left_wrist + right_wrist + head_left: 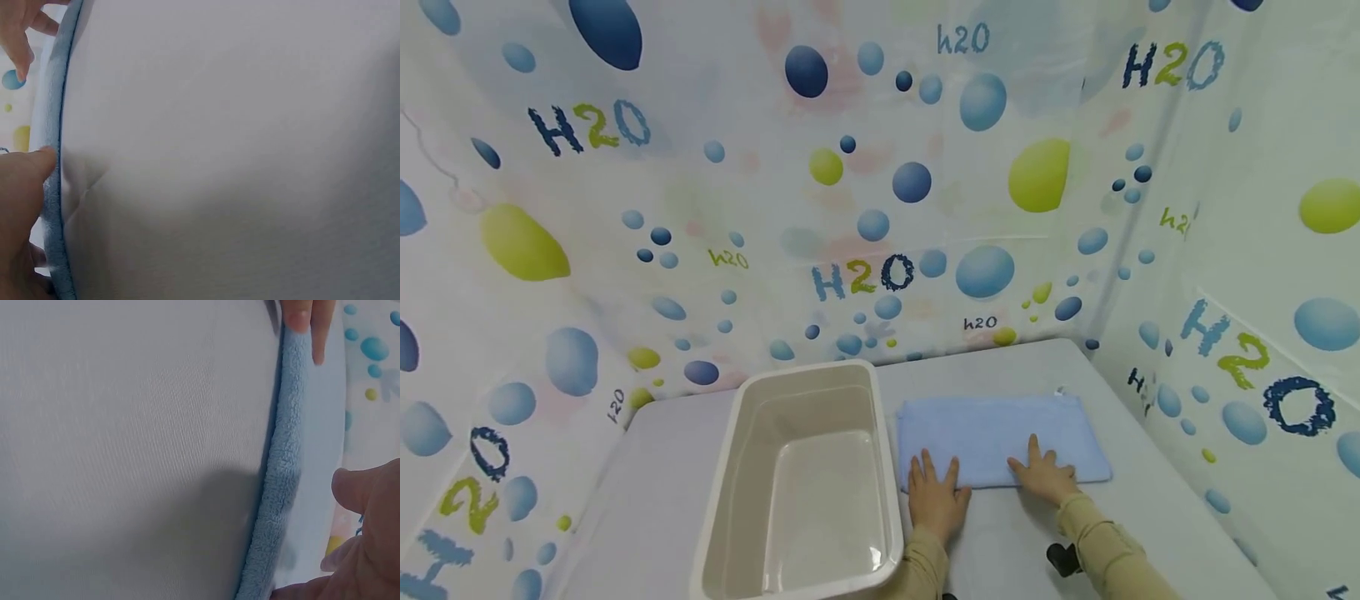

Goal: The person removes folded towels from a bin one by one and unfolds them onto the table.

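A light blue towel [985, 425], folded into a flat rectangle, lies on the white table. My left hand [936, 498] rests on its near left corner with fingers spread. Further right, my right hand [1047, 477] is over the near edge, its fingers extended across the cloth. In the left wrist view the left thumb [44, 161] touches the towel's folded edge [55, 112]. The right wrist view shows the thick fluffy edge [278, 475], with the right hand [375, 531] beside it and fingers of the left hand [306, 319] at its far end.
A beige plastic basin [891, 500] stands on the table [985, 542] just left of the towel. Behind and at both sides hang white curtains [737, 208] printed with blue and green drops. A small black object [1063, 560] is by the right forearm.
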Motion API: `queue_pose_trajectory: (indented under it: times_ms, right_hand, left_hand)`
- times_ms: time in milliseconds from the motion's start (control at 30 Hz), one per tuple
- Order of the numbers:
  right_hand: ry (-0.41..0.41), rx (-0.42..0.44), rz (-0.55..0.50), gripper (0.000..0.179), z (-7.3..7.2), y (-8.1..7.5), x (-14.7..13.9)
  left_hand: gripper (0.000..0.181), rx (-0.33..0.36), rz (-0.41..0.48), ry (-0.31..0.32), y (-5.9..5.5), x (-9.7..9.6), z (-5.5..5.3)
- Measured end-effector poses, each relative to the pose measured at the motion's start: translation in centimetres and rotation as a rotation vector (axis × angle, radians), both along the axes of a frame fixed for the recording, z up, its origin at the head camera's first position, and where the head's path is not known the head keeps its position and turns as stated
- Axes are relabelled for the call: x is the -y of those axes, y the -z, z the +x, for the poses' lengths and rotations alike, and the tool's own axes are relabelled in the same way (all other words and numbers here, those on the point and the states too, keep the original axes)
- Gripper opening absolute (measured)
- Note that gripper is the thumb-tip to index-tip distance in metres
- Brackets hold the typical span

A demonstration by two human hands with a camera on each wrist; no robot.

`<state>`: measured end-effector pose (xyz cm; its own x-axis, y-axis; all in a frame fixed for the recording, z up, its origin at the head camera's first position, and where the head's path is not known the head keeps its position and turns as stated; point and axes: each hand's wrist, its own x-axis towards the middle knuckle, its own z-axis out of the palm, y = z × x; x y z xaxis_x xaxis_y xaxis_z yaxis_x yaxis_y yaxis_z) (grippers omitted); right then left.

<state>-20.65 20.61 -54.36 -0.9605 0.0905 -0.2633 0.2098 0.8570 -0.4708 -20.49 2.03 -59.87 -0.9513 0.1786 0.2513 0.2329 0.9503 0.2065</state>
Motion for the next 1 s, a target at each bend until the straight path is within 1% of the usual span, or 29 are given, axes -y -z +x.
queue_pose_trajectory:
  times_ms: [200, 333, 400, 433, 500, 533, 600, 667, 733, 767, 833, 933, 1000]
  right_hand:
    - [-0.048, -0.030, 0.035, 0.071, -0.6, -0.1, -0.6]
    - [-0.079, -0.070, 0.074, 0.072, -1.5, 0.4, -1.4]
    - [-0.093, -0.089, 0.058, 0.074, -2.0, 0.8, -2.0]
    - [-0.102, -0.102, 0.042, 0.076, -2.3, 1.0, -2.4]
    - [-0.111, -0.108, 0.002, 0.082, -2.8, 1.5, -3.1]
    - [-0.112, -0.118, -0.001, 0.086, -3.0, 1.7, -3.4]
    - [-0.103, -0.103, -0.017, 0.090, -3.4, 2.0, -4.1]
    - [-0.085, -0.075, -0.008, 0.090, -3.7, 2.1, -4.5]
    - [-0.068, -0.049, 0.008, 0.086, -3.8, 2.0, -4.7]
    - [-0.063, -0.030, -0.001, 0.083, -3.8, 1.7, -4.7]
    - [-0.063, -0.021, 0.007, 0.077, -3.8, 1.2, -4.5]
    - [-0.063, -0.016, 0.016, 0.070, -3.8, 0.6, -4.0]
    - [-0.060, -0.017, 0.027, 0.067, -3.8, 0.4, -3.7]
  left_hand:
    - [0.048, 0.078, 0.035, 0.007, -0.4, 0.3, 1.2]
    - [0.047, 0.113, 0.061, 0.018, -1.6, 0.4, 1.9]
    - [0.046, 0.110, 0.039, 0.025, -2.1, 0.4, 2.3]
    - [0.046, 0.106, 0.014, 0.030, -2.3, 0.3, 2.5]
    - [0.046, 0.084, -0.057, 0.037, -2.4, 0.3, 3.0]
    - [0.046, 0.068, -0.105, 0.040, -2.5, 0.2, 3.2]
    - [0.046, 0.024, -0.213, 0.047, -2.5, 0.0, 3.8]
    - [0.047, -0.015, -0.298, 0.056, -2.6, -0.1, 4.3]
    - [0.047, -0.054, -0.358, 0.063, -2.8, -0.2, 4.7]
    - [0.047, -0.072, -0.373, 0.066, -2.9, -0.2, 4.9]
    - [0.046, -0.100, -0.381, 0.071, -3.1, -0.3, 5.2]
    - [0.045, -0.143, -0.370, 0.083, -3.3, -0.3, 5.7]
    - [0.044, -0.162, -0.362, 0.099, -3.2, -0.4, 6.0]
